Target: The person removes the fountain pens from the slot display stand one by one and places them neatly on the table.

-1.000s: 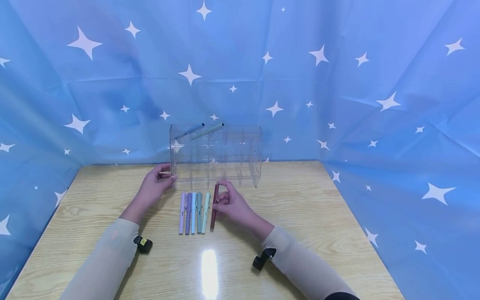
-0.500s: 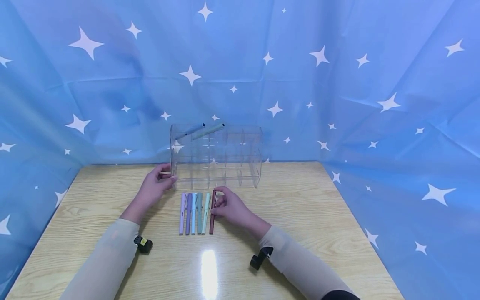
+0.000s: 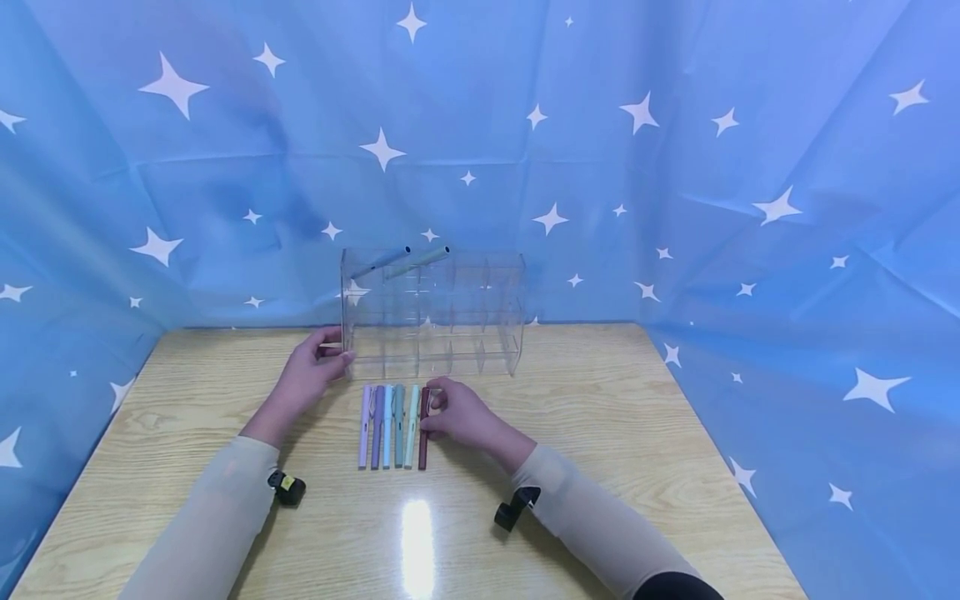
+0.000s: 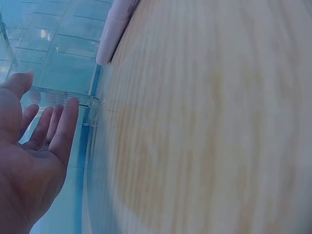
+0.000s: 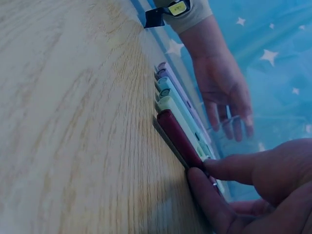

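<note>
My right hand (image 3: 463, 415) pinches a dark red pen (image 5: 178, 131) between thumb and fingers. That pen lies on the table at the right end of a row, beside a mint pen (image 3: 411, 437). Leftward in the row come a teal pen (image 3: 399, 437), a light blue pen (image 3: 387, 437), a purple pen (image 3: 377, 437) and a lilac pen (image 3: 363, 437). My left hand (image 3: 309, 371) rests at the left side wall of a clear divided organizer (image 3: 432, 336). In the left wrist view, its fingers (image 4: 66, 129) are nearly straight, with the thumb on the wall's other side.
In the organizer's top row a blue pen (image 3: 381, 263) and a green pen (image 3: 420, 262) lean to the right. Behind the wooden table (image 3: 600, 400) hangs a blue star-patterned cloth (image 3: 480, 125), which also runs along both sides.
My right hand has brought the dark red pen slightly left and toward me, straightening it alongside the mint pen. My left hand and the organizer keep their places.
</note>
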Available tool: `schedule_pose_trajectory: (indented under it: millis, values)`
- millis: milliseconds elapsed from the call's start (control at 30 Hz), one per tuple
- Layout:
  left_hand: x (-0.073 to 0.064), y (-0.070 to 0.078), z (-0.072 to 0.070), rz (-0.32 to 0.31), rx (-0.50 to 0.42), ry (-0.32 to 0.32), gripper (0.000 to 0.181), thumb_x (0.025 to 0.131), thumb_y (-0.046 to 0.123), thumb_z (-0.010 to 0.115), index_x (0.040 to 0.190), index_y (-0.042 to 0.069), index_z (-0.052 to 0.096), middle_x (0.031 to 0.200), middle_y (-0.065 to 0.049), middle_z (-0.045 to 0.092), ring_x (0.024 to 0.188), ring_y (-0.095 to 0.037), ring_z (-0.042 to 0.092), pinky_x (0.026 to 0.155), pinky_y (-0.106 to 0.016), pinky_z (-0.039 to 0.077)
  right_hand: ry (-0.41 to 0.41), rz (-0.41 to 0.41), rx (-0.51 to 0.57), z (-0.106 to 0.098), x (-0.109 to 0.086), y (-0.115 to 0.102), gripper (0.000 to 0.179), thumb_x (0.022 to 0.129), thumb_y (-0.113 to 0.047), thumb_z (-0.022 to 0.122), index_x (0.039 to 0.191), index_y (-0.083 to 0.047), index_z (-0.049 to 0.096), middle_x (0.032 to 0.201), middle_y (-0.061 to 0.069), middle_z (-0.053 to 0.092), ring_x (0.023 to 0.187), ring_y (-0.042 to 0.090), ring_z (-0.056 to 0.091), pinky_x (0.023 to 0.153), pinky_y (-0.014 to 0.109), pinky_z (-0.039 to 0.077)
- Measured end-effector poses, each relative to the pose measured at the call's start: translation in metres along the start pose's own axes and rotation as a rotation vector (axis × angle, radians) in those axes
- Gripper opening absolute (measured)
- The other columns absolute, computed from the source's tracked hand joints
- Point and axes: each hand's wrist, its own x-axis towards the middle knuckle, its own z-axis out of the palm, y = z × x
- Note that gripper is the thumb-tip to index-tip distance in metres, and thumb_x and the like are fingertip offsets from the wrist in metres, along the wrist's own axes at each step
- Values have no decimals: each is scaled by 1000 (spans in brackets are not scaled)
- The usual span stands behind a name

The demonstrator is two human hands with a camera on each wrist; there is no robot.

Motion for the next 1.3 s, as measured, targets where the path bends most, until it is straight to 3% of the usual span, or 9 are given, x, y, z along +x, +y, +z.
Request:
schedule_pose_trajectory:
  millis: [233,533,867,1100,1300]
  values:
    - [1,-1,1,17,8,8,66,110,21,73,164,0,43,158,-28,52,143,-44,54,96,-22,63,2,-20,-44,0,-2,0,77,91,8,85,159,8,49,113,17,65,86,19,69,74,29,69]
    - [2,-3,0,13,16,5,66,110,22,72,165,0,42,159,-27,51,145,-44,53,95,-21,62,28,-35,28,0,-5,2,74,94,9,81,159,9,47,120,22,67,91,23,73,79,32,70]
    - [1,-1,0,11,7,6,65,111,21,72,164,-1,43,157,-28,51,145,-44,53,97,-23,63,93,-77,-107,-8,-6,6,64,95,-8,86,152,4,59,123,16,70,104,24,70,86,32,65]
    - [2,-3,-1,13,18,5,65,110,24,73,163,0,44,154,-26,54,143,-43,55,98,-24,63,88,-90,0,-13,-7,3,58,98,-14,85,149,0,62,126,14,67,98,22,72,78,38,68]
    - [1,-4,-2,11,10,-6,68,110,25,73,165,1,42,156,-26,53,143,-42,55,99,-26,63,149,-155,98,-23,-3,-10,46,101,-14,82,141,4,65,119,13,70,97,23,73,89,44,68]
